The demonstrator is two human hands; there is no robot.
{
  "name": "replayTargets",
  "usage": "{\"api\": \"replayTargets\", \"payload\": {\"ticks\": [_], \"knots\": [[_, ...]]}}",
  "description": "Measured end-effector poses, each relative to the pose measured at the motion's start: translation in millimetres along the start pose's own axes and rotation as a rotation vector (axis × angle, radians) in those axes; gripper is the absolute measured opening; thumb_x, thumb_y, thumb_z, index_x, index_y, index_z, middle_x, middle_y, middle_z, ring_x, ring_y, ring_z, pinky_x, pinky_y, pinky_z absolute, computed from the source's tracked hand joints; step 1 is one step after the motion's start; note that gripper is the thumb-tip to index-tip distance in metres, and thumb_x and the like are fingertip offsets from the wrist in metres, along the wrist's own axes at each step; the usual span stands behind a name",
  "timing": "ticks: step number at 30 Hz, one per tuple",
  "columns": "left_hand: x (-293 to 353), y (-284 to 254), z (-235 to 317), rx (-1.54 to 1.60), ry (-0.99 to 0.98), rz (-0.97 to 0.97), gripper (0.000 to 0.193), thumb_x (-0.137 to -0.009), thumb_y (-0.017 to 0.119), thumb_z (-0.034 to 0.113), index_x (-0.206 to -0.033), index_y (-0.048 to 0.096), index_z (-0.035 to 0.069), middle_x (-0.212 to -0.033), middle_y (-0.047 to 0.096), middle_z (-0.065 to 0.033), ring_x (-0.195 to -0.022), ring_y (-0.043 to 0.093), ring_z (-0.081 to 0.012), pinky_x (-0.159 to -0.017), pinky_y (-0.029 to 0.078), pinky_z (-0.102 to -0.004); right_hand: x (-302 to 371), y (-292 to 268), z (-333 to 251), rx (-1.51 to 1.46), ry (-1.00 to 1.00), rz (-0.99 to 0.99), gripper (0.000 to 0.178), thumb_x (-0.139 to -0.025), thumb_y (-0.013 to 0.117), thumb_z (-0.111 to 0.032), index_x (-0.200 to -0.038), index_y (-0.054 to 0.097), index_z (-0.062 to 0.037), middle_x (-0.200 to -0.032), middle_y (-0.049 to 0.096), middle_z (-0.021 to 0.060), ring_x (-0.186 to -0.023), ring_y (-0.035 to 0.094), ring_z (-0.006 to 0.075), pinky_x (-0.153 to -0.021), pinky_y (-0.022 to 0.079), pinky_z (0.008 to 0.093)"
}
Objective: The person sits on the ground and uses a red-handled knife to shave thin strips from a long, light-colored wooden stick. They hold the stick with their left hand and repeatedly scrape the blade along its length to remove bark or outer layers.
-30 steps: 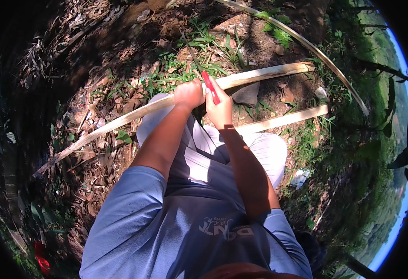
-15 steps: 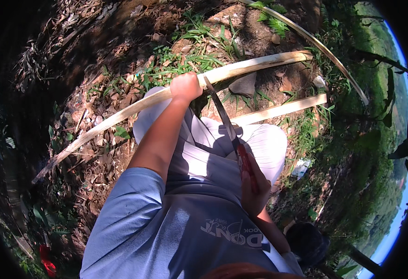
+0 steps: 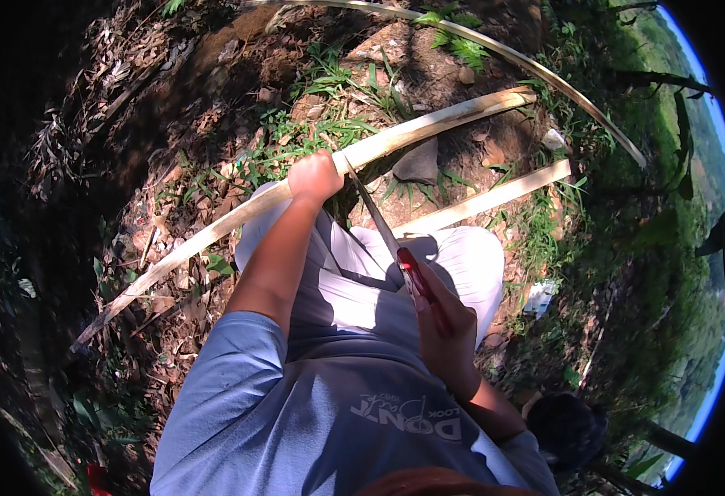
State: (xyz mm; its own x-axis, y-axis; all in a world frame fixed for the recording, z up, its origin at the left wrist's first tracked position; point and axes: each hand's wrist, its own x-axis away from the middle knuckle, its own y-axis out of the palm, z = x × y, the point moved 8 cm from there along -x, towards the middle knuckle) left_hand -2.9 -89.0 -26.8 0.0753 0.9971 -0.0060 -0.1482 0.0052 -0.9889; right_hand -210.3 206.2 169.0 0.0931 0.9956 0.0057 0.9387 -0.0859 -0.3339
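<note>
A long pale strip of wood (image 3: 437,121) runs slantwise across my lap, from the leaf litter at lower left to the ground at upper right. My left hand (image 3: 313,177) is closed around its middle, above my knee. In my right hand (image 3: 451,335) is a handsaw (image 3: 376,213), gripped by its red handle close to my belly. The saw's narrow dark blade points away from me, and its far end meets the wood's near edge just right of my left fist. The blade's tip cannot be made out.
A shorter pale wooden piece (image 3: 494,195) lies beyond my right knee. Farther off, a thin curved strip (image 3: 544,73) rests on the ground. A grey stone (image 3: 418,161) sits under the wood, with grass around it. A dark rounded object (image 3: 566,428) is by my right elbow.
My right hand has pushed the saw forward, so less blade shows between its handle and the wood. My left hand keeps its grip on the strip. The whole view has shifted slightly.
</note>
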Motion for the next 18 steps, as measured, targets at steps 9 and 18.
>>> {"api": "replayTargets", "payload": {"ticks": [9,18], "knots": [[3,4,-3,0.001,0.03,0.095,0.029,-0.079,0.079,0.03,-0.094,0.07,0.006,-0.088,0.08,-0.0166,-0.081,0.081,-0.0349,-0.072,0.065,-0.0479,-12,1,-17,0.008,-0.027,0.022,0.045,-0.107,0.065,-0.006,-0.151,0.061,0.0026,-0.121,0.078,0.0174,-0.1,0.071,0.0153,-0.085,0.057,0.0293],[8,10,-1,0.012,0.065,0.125,0.024,-0.08,0.076,0.027,-0.091,0.068,0.007,-0.083,0.078,-0.0152,-0.074,0.08,-0.0338,-0.068,0.065,-0.047,-125,77,78,0.065,0.101,-0.038,0.046,-0.106,0.064,-0.006,-0.151,0.063,-0.001,-0.113,0.081,0.0172,-0.085,0.077,0.016,-0.074,0.058,0.0313]]}}
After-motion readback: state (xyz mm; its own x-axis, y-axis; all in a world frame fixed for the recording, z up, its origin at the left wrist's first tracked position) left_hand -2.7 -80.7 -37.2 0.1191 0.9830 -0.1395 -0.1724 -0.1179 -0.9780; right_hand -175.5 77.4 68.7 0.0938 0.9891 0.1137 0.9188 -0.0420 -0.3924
